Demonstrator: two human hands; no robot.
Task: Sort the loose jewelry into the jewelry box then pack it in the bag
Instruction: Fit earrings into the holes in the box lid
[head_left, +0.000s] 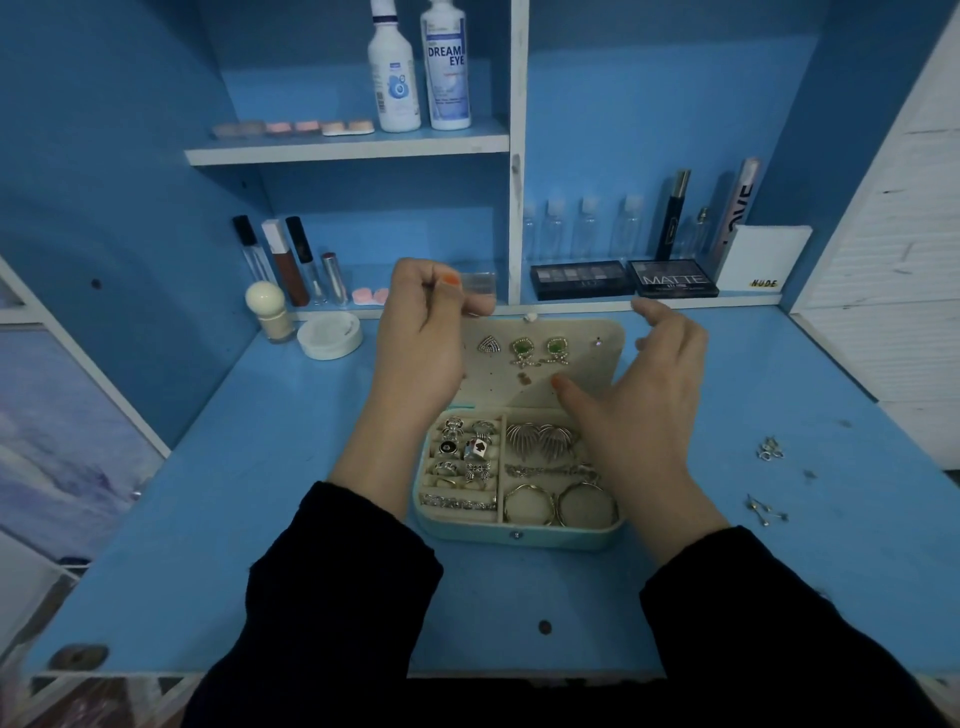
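Note:
A teal jewelry box (519, 535) lies open in the middle of the blue desk. Rings, chains, two bangles and shell earrings fill its compartments. Its cream lid (587, 358) stands up with a triangle stud and two green earrings pinned on it. My left hand (421, 338) pinches the lid's top left corner. My right hand (634, 410) hovers over the box's right side, fingers spread and relaxed, holding nothing. Loose earrings (770, 449) and small studs (763, 512) lie on the desk to the right. No bag is in view.
Lip glosses (291, 260), a cream bottle (267, 312) and a white round jar (330, 335) stand at the back left. Eyeshadow palettes (623, 278), small clear bottles and a white box stand in the back right shelf. Two lens solution bottles (421, 67) are on the upper shelf.

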